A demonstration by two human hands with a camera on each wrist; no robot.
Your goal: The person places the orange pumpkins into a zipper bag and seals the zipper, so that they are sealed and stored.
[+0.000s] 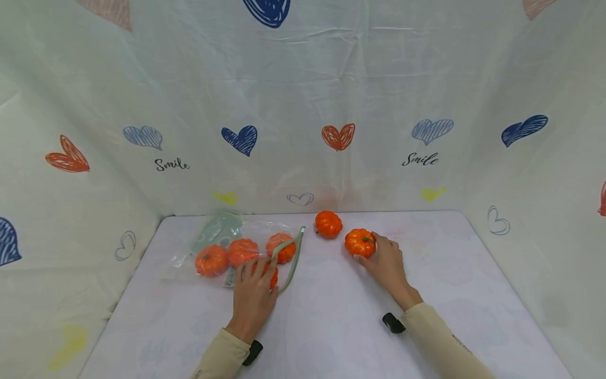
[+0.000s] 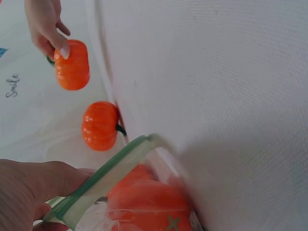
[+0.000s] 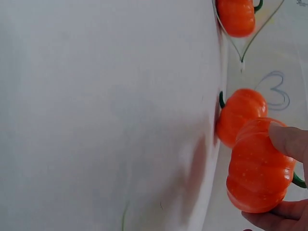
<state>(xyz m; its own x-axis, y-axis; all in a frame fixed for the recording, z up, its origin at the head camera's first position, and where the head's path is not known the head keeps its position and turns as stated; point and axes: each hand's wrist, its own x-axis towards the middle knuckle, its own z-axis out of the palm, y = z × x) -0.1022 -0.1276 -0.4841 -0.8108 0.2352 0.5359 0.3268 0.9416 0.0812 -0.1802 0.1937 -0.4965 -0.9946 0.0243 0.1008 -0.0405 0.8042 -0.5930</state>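
Left hand [image 1: 253, 295] pinches bag [image 1: 227, 247] rim open mid-frame for loading; right hand [image 1: 385, 263] grips pumpkin [image 1: 360, 242] center-right.

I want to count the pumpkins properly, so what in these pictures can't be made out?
- Pumpkin under the left hand, head view: fingers cover most of it.
- Clear bag, left wrist view: bottom edge cuts it off, contents blurred.
- Right hand, right wrist view: cut off by the frame; only fingertips on its pumpkin show.

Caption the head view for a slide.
Right hand holds a pumpkin; left hand pinches the bag of pumpkins.
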